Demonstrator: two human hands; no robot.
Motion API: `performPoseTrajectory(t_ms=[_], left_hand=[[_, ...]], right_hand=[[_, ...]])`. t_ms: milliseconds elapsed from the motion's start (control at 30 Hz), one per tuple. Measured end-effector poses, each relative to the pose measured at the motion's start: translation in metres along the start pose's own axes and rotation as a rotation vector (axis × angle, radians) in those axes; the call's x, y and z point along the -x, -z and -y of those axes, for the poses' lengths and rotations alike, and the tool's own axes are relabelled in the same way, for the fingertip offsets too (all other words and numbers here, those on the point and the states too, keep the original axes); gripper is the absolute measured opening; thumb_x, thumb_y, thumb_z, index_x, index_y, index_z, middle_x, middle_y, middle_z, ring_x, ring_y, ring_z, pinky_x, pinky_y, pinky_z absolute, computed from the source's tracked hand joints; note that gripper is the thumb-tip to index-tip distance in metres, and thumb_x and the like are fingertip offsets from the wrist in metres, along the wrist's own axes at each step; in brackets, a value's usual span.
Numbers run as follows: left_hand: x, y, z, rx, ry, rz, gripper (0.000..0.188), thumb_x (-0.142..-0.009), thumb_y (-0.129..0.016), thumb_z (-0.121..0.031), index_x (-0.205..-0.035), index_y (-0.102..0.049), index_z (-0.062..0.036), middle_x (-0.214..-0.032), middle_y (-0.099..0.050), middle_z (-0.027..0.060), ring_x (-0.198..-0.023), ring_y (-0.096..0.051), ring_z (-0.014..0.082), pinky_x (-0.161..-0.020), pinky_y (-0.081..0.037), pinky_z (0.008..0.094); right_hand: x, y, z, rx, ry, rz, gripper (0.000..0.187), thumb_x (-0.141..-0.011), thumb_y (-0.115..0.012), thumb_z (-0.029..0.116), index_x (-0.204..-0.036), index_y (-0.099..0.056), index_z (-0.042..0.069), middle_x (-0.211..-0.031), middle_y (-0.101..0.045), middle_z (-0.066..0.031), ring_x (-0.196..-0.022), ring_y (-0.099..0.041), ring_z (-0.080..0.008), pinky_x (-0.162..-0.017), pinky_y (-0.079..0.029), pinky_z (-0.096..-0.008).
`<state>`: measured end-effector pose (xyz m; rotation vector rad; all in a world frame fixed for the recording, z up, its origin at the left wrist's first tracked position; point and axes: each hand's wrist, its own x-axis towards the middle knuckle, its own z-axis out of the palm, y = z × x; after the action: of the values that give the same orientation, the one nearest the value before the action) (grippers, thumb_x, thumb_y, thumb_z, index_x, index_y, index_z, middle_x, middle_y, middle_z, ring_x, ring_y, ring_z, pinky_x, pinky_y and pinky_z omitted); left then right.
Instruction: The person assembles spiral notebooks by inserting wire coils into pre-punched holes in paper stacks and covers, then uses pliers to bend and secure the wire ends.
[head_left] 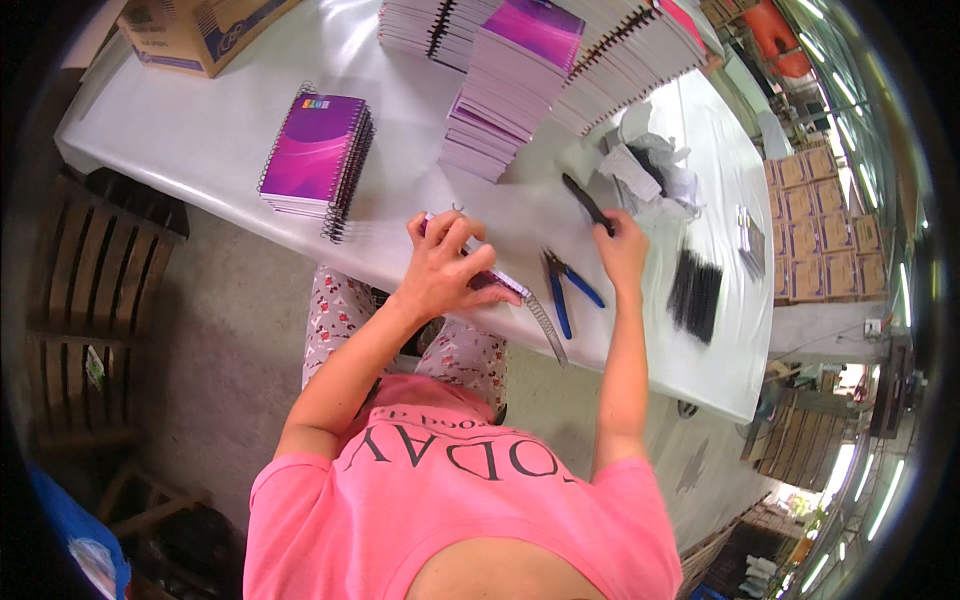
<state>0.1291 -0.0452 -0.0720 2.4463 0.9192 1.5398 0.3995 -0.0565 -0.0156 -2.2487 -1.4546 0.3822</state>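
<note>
My left hand (pixel 445 265) is closed around a thin notebook (pixel 505 281) at the table's near edge, its purple cover mostly hidden by my fingers. A loose wire coil (pixel 545 330) trails from the notebook's lower right end, past the edge. My right hand (pixel 624 245) grips one end of a long, slim black tool (pixel 587 203); its exact kind is unclear. Between my hands lie blue-handled pliers (pixel 562 292), handles spread toward me. Left of them, a stack of purple spiral notebooks (pixel 315 150) rests on the table.
Tall stacks of purple-covered books (pixel 500 105) stand at the back. To the right are crumpled white wrapping (pixel 640 175), a bundle of black coils (pixel 695 297) and a small pile of notebooks (pixel 750 242). A cardboard box (pixel 195 40) sits far left on the white-covered table (pixel 400 115).
</note>
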Motion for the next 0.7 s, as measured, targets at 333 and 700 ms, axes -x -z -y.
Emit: performPoseTrajectory(t_ms=[333,700], left_hand=[[-0.007,0.004,-0.001,0.063,0.021,0.039,0.052,-0.058,-0.071,-0.062,-0.067,-0.048,-0.0167,-0.110,-0.050,0.0040,-0.108,-0.042,0.0252,-0.087,-0.023,0.0434],[-0.010,0.007,0.004,0.133,0.016,0.018,0.054,-0.053,-0.076,-0.058,-0.066,-0.049,-0.0128,-0.120,-0.047,0.0108,-0.112,-0.041,0.0328,-0.089,-0.029,0.0452]], right_hand=[[0.072,-0.038,0.005,-1.299,0.644,0.315,0.015,-0.075,-0.070,0.003,-0.090,-0.069,0.000,-0.096,-0.067,-0.0210,-0.089,-0.066,-0.0298,-0.084,-0.052,-0.0390],[0.060,-0.030,0.030,-0.698,0.559,0.276,0.023,-0.067,-0.068,-0.009,-0.087,-0.071,0.002,-0.092,-0.070,-0.0133,-0.085,-0.067,-0.0220,-0.076,-0.052,-0.0283]])
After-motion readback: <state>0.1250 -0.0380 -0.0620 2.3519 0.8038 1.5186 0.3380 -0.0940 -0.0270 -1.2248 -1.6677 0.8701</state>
